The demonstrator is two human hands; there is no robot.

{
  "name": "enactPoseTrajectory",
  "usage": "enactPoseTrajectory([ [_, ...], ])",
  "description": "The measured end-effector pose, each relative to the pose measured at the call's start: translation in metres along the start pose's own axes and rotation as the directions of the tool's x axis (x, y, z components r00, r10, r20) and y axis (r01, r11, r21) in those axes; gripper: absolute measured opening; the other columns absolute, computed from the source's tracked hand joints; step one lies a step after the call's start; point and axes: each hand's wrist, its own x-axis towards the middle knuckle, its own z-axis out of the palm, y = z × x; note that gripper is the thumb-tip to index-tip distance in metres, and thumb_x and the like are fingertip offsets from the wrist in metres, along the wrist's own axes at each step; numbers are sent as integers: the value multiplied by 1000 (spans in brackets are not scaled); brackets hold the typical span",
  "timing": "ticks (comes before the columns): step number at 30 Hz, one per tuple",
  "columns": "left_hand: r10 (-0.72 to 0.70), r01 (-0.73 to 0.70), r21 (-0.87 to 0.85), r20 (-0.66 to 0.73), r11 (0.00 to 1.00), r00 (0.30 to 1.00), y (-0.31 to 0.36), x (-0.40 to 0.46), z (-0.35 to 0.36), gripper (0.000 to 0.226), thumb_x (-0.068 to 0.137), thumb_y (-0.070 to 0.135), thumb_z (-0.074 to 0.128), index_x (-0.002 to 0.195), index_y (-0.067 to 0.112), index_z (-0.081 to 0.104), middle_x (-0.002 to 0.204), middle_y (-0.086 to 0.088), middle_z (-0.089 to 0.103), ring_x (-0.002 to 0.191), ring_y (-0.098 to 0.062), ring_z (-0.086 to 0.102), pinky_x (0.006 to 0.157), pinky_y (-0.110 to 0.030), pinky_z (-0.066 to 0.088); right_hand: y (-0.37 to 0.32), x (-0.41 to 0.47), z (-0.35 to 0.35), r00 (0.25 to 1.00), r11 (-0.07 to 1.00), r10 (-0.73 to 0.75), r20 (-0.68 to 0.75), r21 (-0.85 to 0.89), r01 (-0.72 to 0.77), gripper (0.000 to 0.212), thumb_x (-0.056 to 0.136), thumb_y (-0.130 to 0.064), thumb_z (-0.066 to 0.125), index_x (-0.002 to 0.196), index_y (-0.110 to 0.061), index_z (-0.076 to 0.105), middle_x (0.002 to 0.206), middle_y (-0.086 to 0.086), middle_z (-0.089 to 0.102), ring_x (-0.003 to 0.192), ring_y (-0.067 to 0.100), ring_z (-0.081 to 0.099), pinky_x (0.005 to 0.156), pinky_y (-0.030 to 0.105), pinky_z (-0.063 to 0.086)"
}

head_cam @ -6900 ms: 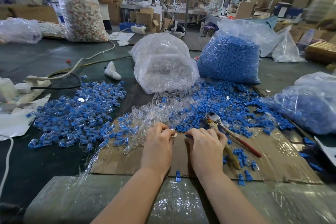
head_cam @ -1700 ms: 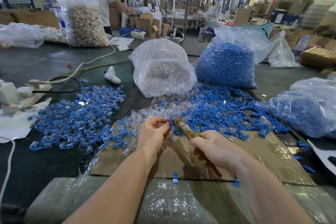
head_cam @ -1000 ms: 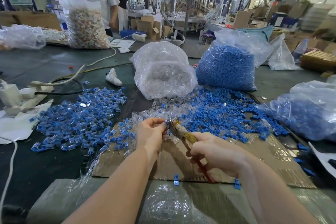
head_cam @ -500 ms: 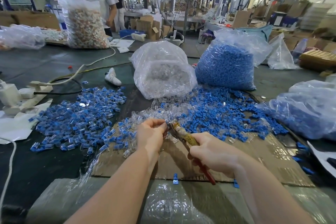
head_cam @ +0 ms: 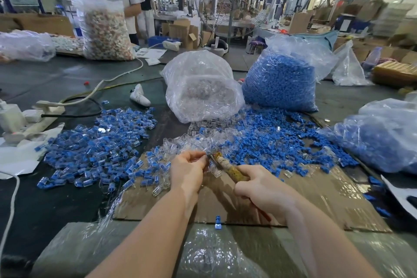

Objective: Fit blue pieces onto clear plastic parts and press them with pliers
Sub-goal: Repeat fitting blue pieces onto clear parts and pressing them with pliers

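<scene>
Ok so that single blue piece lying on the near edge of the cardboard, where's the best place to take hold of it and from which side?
Judging by its pose, pinch the lone blue piece across its two long sides from straight above. It lies flat and apart from the piles, lengthwise toward you, half over the near edge of the cardboard. Both hands look occupied, so the left hand would be nearer once freed.

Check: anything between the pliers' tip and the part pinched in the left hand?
Nothing visible. The right hand holds the pliers, whose tip meets the left hand at its fingertips. The part itself is hidden by those fingers. The loose clear parts lie on the table behind, not between.
</scene>
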Motion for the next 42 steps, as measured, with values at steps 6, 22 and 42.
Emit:
enactPoseTrajectory([
  [6, 152, -143, 177, -37, 974, 988, -8, 6, -9, 8, 88, 12, 60, 94, 17, 60, 82, -4, 66, 70, -15, 62, 59, -22, 51, 24, 14, 0, 940, 975, 1, -340, -209, -77, 57, 84, -18, 59, 138, -14, 40, 117, 6, 54, 87, 16, 55, 75, 24, 47],
  [22, 607, -158, 884, -163, 441, 778, -6, 31, -60, 17, 93, 26, 54, 102, 30, 68, 100, 2, 64, 87, -18, 47, 74, -31, 24, 61, 20, -16, 764, 666, -71, -642, -601, -443, 63, 90, -57, 43, 142, -23, 29, 133, 7, 43, 125, 25, 38, 100, 38, 35],
  [42, 646, -530, 739, 169, 417, 744, -30, 12, -16, 17, 87, 16, 60, 103, 19, 67, 98, 8, 54, 95, -4, 34, 86, -15, 24, 53, 15, -5, 735, 702, -148, -662, -594, -393, 55, 92, -48, 45, 140, -23, 37, 138, 6, 42, 130, 26, 35, 109, 44, 22],
])
